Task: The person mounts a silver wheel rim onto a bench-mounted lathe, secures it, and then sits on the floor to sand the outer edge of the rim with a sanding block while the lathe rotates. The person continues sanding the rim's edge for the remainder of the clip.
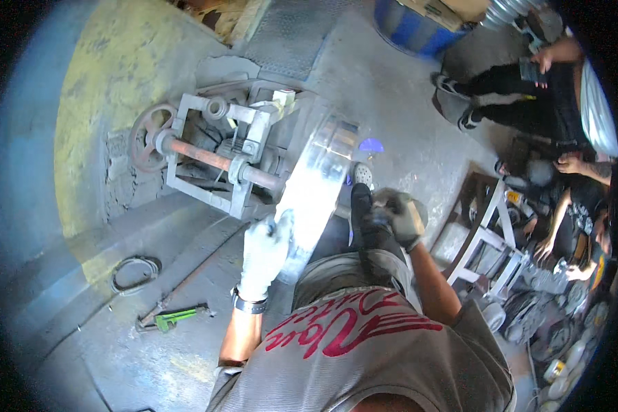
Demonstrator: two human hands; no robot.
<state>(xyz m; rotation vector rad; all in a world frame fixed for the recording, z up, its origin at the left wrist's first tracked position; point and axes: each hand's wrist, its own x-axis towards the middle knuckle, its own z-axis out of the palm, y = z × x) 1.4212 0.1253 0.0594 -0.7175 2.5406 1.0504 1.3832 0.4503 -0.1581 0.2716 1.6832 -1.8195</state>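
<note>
In the head view, the shiny drum (316, 196) stood at the end of the red shaft (202, 154), between the metal frame (237, 199) and the person's legs, apparently carried by that shaft. The gloved left hand (268, 250) lay against its near side, perhaps to steady it; glare hid whether the fingers gripped or only pressed. The dark-gloved right hand (395, 218) was beside a pale piece (412, 223), its hold impossible to tell. A green wrench (175, 318) lay aside on the floor.
</note>
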